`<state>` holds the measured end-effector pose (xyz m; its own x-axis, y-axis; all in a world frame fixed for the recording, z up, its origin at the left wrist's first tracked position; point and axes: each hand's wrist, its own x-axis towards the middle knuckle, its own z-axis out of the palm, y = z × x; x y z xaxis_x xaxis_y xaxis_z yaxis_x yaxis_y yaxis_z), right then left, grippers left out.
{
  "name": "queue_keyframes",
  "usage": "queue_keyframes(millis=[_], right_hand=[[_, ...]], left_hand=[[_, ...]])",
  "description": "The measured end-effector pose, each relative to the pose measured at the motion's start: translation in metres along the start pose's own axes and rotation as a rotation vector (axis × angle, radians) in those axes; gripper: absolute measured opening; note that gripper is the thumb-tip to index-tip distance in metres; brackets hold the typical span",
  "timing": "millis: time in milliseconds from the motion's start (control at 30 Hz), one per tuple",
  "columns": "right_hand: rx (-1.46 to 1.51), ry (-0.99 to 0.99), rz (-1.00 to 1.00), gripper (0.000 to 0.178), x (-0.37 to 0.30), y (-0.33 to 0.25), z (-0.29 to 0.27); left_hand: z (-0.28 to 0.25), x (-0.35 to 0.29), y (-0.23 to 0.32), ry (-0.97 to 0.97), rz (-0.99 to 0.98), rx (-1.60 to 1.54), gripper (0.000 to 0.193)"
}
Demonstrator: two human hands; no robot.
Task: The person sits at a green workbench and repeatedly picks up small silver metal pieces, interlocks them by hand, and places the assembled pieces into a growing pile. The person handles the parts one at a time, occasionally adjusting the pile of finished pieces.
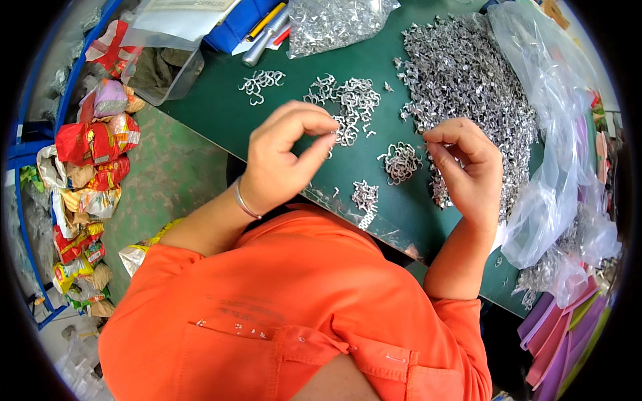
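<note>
Both of my hands are raised over the green table [217,93], fingertips pinched. My left hand [284,147], with a bangle on the wrist, has thumb and index finger together beside a pile of small white, curved metal pieces [358,100]. Whatever it pinches is too small to name. Thumb and forefinger of my right hand [471,160] also meet, at the near left side of a large heap of small silver metal parts [468,73]; what is between them I cannot make out. Between and below the hands lie a round cluster of curved rings [400,163] and a small white pile [364,196].
Another small group of curved pieces [261,83] lies farther left. At the back are a clear bag of metal parts [338,23], a blue bin [234,27] and a plastic tub [164,73]. Clear plastic sheeting [548,100] drapes the right side. Wrapped packets [93,144] fill a blue rack at left.
</note>
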<state>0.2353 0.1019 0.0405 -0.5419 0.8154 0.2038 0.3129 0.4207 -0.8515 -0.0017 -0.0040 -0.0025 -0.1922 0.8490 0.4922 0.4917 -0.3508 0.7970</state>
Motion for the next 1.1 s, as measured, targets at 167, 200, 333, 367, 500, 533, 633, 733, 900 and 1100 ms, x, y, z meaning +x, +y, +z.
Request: queue_keyframes(millis=[167,200,333,367,500,533,633,733,900,1100], right_hand=[[-0.192,-0.243,0.019,0.014,-0.002,0.004,0.005],[-0.212,-0.252,0.017,0.013,-0.002,0.004,0.008],[-0.265,-0.237,0.006,0.012,-0.003,0.005,0.013],[-0.271,-0.230,0.010,0.012,-0.002,0.005,0.014],[-0.262,-0.143,-0.034,0.012,-0.002,0.005,0.021],[-0.255,-0.137,-0.036,0.012,-0.001,0.003,0.022],[-0.274,-0.156,-0.029,0.012,-0.003,0.007,0.022],[-0.272,-0.163,-0.014,0.013,-0.002,0.009,0.017],[-0.316,-0.115,-0.049,0.010,0.000,0.014,0.015],[-0.128,-0.020,-0.222,0.018,-0.001,0.008,0.039]], left_hand=[[-0.003,0.005,-0.007,-0.069,-0.011,0.093,0.013],[-0.002,0.006,-0.009,-0.090,0.011,0.126,0.012],[0.011,0.013,-0.006,-0.187,0.111,0.243,0.015],[0.014,0.013,-0.008,-0.215,0.115,0.293,0.017],[0.021,0.013,-0.013,-0.266,0.074,0.409,0.019],[0.021,0.014,-0.013,-0.268,0.066,0.413,0.019],[0.020,0.015,-0.013,-0.269,0.017,0.381,0.016],[0.016,0.018,-0.013,-0.247,-0.008,0.316,0.013],[0.007,0.019,-0.010,-0.193,-0.098,0.216,0.009],[0.011,0.014,0.001,-0.198,-0.267,-0.039,0.014]])
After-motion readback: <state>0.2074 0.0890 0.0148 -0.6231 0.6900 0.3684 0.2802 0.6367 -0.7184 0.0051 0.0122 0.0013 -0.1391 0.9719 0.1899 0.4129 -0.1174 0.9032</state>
